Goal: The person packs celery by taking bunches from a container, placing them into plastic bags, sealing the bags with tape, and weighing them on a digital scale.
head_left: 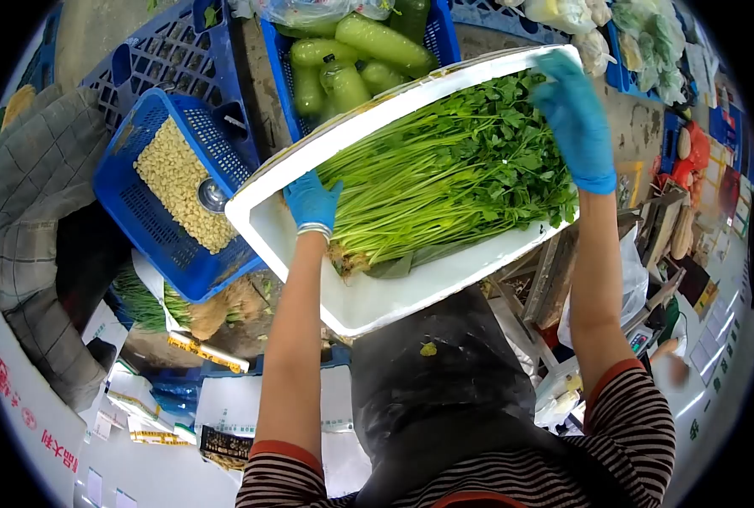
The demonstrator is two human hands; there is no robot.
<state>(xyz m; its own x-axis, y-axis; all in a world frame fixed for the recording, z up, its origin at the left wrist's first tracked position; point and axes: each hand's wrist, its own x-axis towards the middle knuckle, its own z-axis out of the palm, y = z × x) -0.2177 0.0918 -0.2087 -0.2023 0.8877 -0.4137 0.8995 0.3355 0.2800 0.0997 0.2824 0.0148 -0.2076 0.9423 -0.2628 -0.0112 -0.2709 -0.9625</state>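
A white foam box point(432, 296) sits tilted in front of me, filled with long-stemmed leafy celery point(444, 161). Its pale root ends lie toward the left and its leaves toward the right. My left hand point(312, 201), in a blue glove, is inside the box's left end beside the stems, thumb apart from the fingers. At the far right corner, my right hand point(576, 127), also gloved in blue, is over the rim near the leaves; motion blurs its fingers, so their grip is unclear.
Left of the box stands a blue basket point(127, 190) of pale peeled cloves or beans with a metal scoop point(212, 195). Behind is a blue crate point(277, 72) of light green gourds point(385, 42). Wooden slats point(549, 284) lie at right; green bunches point(140, 298) lie lower left.
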